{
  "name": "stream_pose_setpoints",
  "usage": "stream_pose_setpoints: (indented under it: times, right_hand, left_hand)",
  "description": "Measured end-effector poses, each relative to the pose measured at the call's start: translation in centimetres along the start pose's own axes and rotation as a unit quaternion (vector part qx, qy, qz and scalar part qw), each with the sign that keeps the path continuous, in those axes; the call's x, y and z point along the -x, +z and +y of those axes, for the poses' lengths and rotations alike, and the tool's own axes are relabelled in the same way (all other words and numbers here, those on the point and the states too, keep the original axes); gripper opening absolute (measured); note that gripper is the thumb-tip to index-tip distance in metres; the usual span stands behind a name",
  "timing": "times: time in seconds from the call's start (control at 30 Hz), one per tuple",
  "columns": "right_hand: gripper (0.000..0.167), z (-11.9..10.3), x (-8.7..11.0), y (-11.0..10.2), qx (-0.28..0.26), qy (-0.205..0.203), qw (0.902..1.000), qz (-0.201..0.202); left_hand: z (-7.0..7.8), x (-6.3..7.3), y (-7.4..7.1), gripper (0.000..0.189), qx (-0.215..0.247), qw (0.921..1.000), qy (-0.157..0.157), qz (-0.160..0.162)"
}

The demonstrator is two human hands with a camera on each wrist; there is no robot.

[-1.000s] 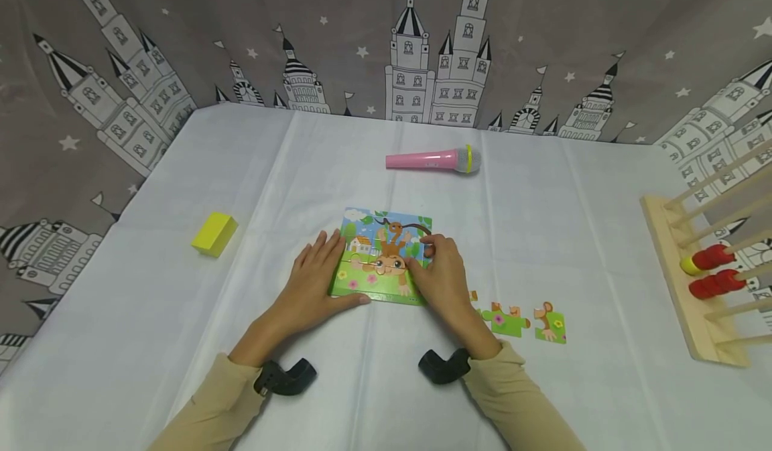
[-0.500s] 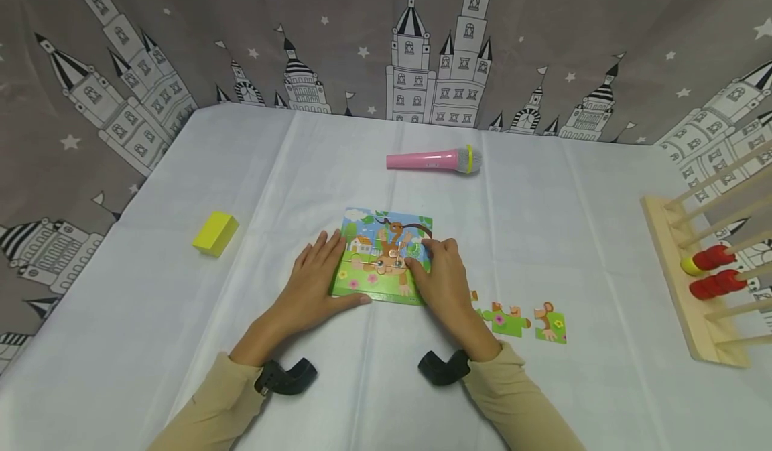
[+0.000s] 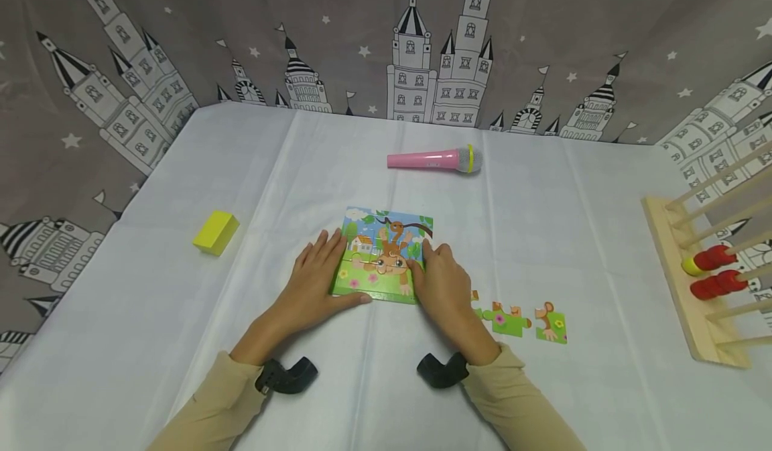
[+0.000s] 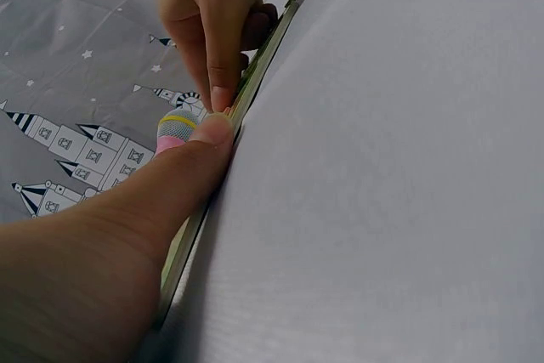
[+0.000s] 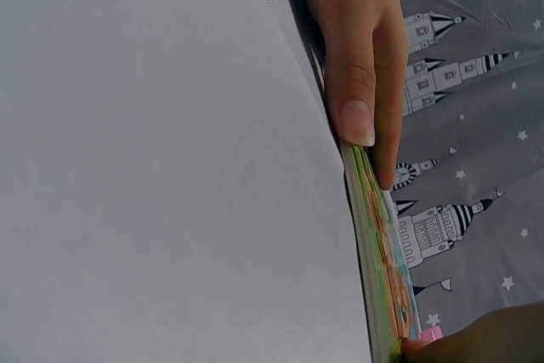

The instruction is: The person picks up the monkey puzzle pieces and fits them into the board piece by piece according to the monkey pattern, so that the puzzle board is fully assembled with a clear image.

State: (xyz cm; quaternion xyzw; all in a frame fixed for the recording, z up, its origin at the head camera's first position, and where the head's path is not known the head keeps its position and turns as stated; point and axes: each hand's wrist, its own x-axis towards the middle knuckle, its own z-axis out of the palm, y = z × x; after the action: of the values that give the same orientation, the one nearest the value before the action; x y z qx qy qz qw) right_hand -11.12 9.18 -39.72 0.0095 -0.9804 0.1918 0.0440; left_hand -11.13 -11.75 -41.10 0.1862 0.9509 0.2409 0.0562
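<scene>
A jigsaw puzzle (image 3: 375, 279) with a monkey picture lies on a thin board at the middle of the white-covered table. My left hand (image 3: 313, 273) rests along its left side, fingers straight, thumb stretched along the near edge. At the right edge my right hand (image 3: 447, 282) holds the puzzle with the thumb on top and the other fingers bent; what lies beneath them is hidden. In the right wrist view the puzzle (image 5: 376, 235) shows edge-on between both hands. Loose puzzle pieces lie to the right, a green one (image 3: 508, 321) and one with a monkey's ear (image 3: 550, 324).
Behind the puzzle lies a pink toy microphone (image 3: 429, 161). A yellow block (image 3: 216, 233) stands at the left. On the right is a wooden base with pegs (image 3: 693, 297) carrying red and yellow beads (image 3: 714, 258). A grey castle-print cloth (image 3: 338, 9) hangs behind.
My right hand has shifted slightly toward me along the puzzle's right edge, its index finger now resting lower and more bent. My left hand stays in place.
</scene>
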Motion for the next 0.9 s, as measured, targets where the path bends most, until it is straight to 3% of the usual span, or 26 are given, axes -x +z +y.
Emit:
stream_pose_setpoints:
  times: [0.23, 0.53, 0.77, 0.9]
  right_hand:
    - [0.048, -0.1, 0.2, 0.2, 0.02, -0.025, 0.9995, 0.009]
    - [0.047, -0.2, 0.3, 0.5, 0.112, -0.068, 0.9912, 0.017]
    - [0.049, -0.2, 0.4, 0.0, 0.066, -0.06, 0.996, 0.007]
    - [0.049, -0.5, 0.9, -0.5, 0.053, -0.104, 0.993, 0.019]
  left_hand:
    - [0.1, 0.0, -0.1, 0.102, 0.003, 1.0, -0.003, -0.003]
    - [0.1, 0.0, -0.1, 0.102, 0.008, 0.9999, -0.005, -0.004]
    - [-0.1, 0.0, 0.1, 0.101, 0.0, 1.0, 0.004, 0.004]
    - [-0.1, 0.0, 0.0, 0.101, -0.006, 1.0, 0.005, 0.002]
